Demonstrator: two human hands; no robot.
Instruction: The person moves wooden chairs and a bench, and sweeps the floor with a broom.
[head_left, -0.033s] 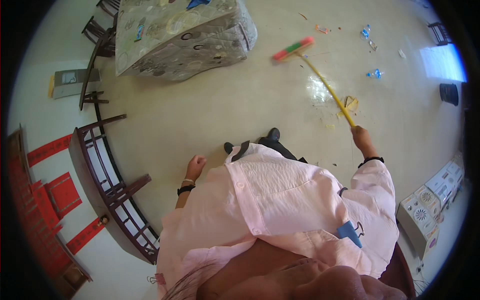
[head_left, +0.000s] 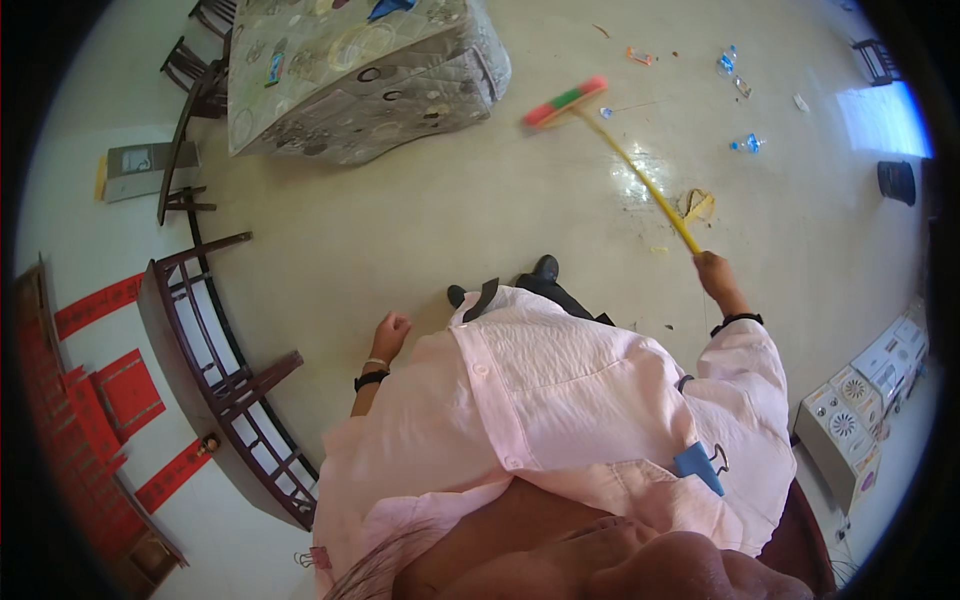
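In my right hand [head_left: 713, 268] is the end of a yellow-handled broom [head_left: 645, 178], fingers closed round it. The handle slants away to the far left, to a head with red and green bristles [head_left: 566, 101] near the covered table. Beside my body, my left hand [head_left: 392, 328] hangs with its fingers curled in and nothing visible in them. Close to the handle lie a crumpled yellow wrapper [head_left: 700, 207] and scattered dark crumbs. A small clear-and-blue piece of litter [head_left: 606, 113] sits just right of the broom head.
Plastic bottles [head_left: 746, 144] and other litter lie on the far right floor. A table with a grey patterned cover [head_left: 400, 110] stands far left. A dark wooden bench [head_left: 225, 385] lines the left wall. At right are a black bin [head_left: 897, 183] and a white gas stove [head_left: 850, 420].
The broom head has moved a little to the left across the floor, and my right hand has shifted slightly left with the handle. My left hand has stayed where it was.
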